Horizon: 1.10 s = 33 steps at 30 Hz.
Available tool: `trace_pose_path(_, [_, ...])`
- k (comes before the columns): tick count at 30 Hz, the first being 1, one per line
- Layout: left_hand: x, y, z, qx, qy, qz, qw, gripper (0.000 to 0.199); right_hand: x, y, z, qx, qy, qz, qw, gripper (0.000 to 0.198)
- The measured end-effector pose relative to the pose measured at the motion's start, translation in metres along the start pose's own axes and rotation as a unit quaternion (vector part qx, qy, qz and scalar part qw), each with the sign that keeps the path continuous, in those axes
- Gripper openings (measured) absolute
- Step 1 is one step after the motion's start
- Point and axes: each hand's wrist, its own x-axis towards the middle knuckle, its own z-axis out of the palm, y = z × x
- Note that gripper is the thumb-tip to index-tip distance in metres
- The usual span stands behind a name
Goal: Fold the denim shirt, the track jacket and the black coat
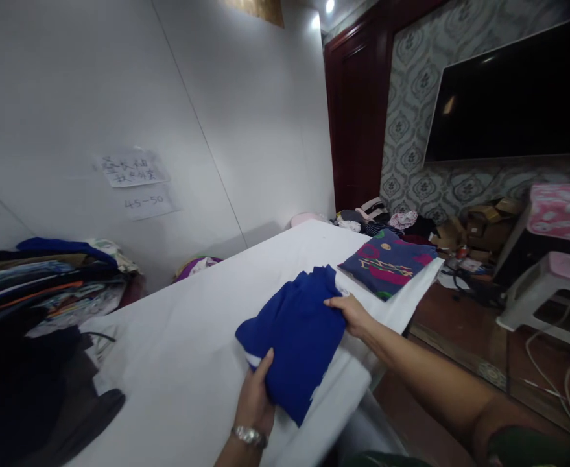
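Observation:
A folded royal-blue garment [297, 331] with a little white trim is in both my hands over the white-covered table [187, 350]; its exact kind does not show. My left hand [258, 395], with a metal watch at the wrist, grips its near left side, thumb on top and fingers beneath. At the right edge my right hand [350, 313] pinches the cloth, its other fingers partly hidden. Just beyond that hand lies a folded dark garment [386, 263] with a pink and yellow pattern.
Stacked folded clothes [61, 279] stand at the left, with dark clothing [36, 395] in front. More clothes [372, 217] are heaped past the far end. Handwritten paper signs [136, 170] hang on the white wall. A plastic stool [552, 292] and cables are on the right.

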Motion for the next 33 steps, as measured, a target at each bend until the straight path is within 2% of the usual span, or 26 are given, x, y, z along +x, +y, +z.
trace_pose_path(6, [0.042, 0.001, 0.059, -0.01, -0.037, 0.044, 0.998, 0.05, 0.029, -0.036, -0.039, -0.005, 0.042, -0.022, 0.999, 0.031])
trace_pose_path(14, [0.116, 0.005, 0.135, 0.007, -0.063, 0.065, 0.996, 0.046, 0.094, -0.077, -0.082, -0.045, 0.095, -0.034, 0.994, 0.032])
trace_pose_path(21, [0.188, 0.01, 0.2, 0.046, -0.068, 0.088, 0.993, 0.049, 0.158, -0.115, -0.113, -0.101, 0.14, -0.088, 0.981, 0.034])
trace_pose_path(26, [0.23, 0.014, 0.241, 0.048, -0.08, 0.097, 0.991, 0.05, 0.207, -0.14, -0.132, -0.136, 0.136, -0.143, 0.971, 0.044])
trace_pose_path(28, [0.243, 0.015, 0.257, 0.047, -0.092, 0.091, 0.991, 0.052, 0.228, -0.149, -0.145, -0.171, 0.137, -0.18, 0.959, 0.049])
trace_pose_path(30, [0.253, 0.013, 0.269, 0.058, -0.107, 0.078, 0.989, 0.057, 0.248, -0.153, -0.162, -0.25, 0.165, -0.213, 0.93, 0.051])
trace_pose_path(33, [0.261, 0.0, 0.272, 0.141, -0.109, 0.066, 0.982, 0.074, 0.271, -0.148, -0.191, -0.434, 0.235, -0.212, 0.843, 0.051])
